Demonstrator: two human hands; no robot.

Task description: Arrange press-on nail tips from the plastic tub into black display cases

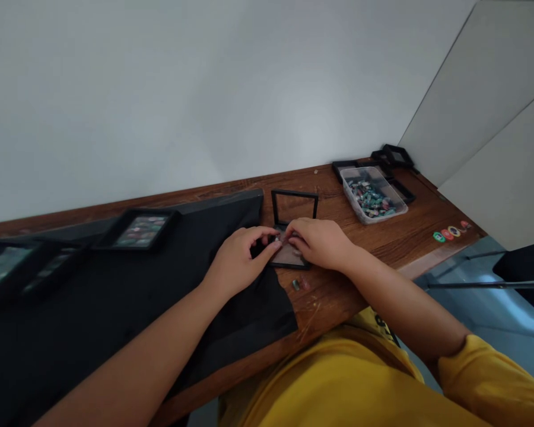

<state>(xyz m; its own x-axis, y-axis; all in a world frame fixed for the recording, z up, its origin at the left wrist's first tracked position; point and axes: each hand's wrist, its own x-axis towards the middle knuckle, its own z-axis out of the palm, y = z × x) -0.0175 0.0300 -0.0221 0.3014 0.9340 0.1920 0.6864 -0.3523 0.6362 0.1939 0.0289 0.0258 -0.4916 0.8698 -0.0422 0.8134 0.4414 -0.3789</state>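
Note:
An open black frame (295, 193) stands hinged on the wooden table, its upper half upright and its lower half lying flat with a clear film. Over the lower half's left side, my left hand (240, 258) has thumb and fingertips drawn together around something too small to make out. Curled over the film from the right is my right hand (318, 242), its fingertips close to the left ones; what they hold, if anything, is hidden. Two small pieces, one greenish (296, 284) and one pinkish (305, 283), lie just in front of the frame.
A clear plastic box (404, 209) of many small coloured pieces sits at the right, with black frames (398, 155) behind it. Round stickers (447, 235) line the right edge. Filled black frames (171, 220) rest on a black cloth (160, 296) at the left.

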